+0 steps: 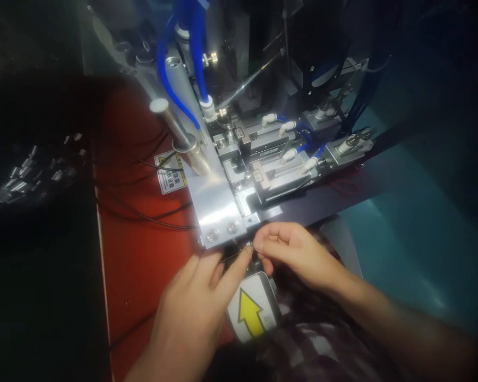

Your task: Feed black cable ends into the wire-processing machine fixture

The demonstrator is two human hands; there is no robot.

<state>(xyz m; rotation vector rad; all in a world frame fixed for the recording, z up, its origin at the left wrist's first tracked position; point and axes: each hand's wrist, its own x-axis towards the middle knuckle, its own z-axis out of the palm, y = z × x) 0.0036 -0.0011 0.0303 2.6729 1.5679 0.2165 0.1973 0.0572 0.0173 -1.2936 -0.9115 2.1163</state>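
My right hand [290,249] is closed in a pinch at the front edge of a machine, thumb and forefinger pressed together. Between those fingertips is a tiny shiny piece [249,244], too small to name. My left hand [199,297] rests against the machine's front, its thumb stretched out to touch the spot beside the piece. The other left fingers are spread from the thumb and partly hidden below the metal plate [217,204]. Just under both hands sits a white box with a yellow arrow [250,313].
Pneumatic cylinders [282,178] with white fittings and blue hoses [199,58] stand behind the plate. A metal post [175,127] rises at its left. Black cables [143,212] cross the red surface [139,265] near a warning label [171,172]. Small shiny pieces [24,170] lie far left.
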